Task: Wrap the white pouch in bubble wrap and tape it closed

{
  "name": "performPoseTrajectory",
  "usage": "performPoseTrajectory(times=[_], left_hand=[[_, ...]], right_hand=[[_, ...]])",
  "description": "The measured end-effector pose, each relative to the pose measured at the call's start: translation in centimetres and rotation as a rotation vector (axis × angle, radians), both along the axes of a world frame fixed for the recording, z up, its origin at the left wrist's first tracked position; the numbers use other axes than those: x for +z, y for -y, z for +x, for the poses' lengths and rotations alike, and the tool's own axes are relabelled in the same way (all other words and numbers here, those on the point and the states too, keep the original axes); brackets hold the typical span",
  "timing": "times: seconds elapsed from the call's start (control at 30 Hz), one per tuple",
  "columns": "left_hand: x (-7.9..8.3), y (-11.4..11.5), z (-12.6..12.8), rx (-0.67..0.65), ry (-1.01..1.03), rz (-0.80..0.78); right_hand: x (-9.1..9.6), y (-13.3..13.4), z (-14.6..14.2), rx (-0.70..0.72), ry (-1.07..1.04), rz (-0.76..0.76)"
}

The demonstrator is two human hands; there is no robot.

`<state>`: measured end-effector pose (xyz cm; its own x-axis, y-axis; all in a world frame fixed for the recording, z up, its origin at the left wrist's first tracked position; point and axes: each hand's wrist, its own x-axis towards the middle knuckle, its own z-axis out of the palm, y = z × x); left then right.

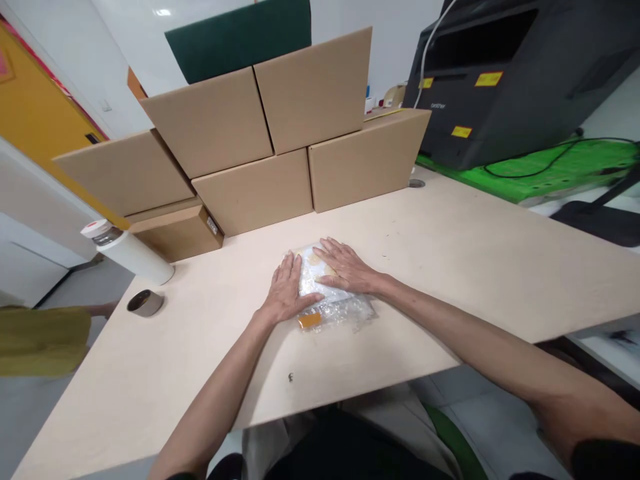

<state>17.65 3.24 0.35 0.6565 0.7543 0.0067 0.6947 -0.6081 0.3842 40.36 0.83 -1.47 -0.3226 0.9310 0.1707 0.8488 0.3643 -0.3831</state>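
From afar I see the left hand (286,293) and right hand (349,270) lie flat, thumbs spread from fingers, on the wrapped packet (310,270), probably to steady it.

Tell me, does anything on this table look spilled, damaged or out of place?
Nothing looks spilled or plainly damaged. What stands out is a dark speck between the wrapped package and the near edge of the table, odd against the pale top. Mark or scrap, I cannot tell.
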Motion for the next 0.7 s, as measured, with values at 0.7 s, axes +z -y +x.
performPoseTrajectory(times=[0.7], left_hand=[[0.31,-0.78,0.0,-0.026,-0.171,0.071]], right_hand=[[-0.01,-0.16,0.56,0.061,-0.062,-0.055]])
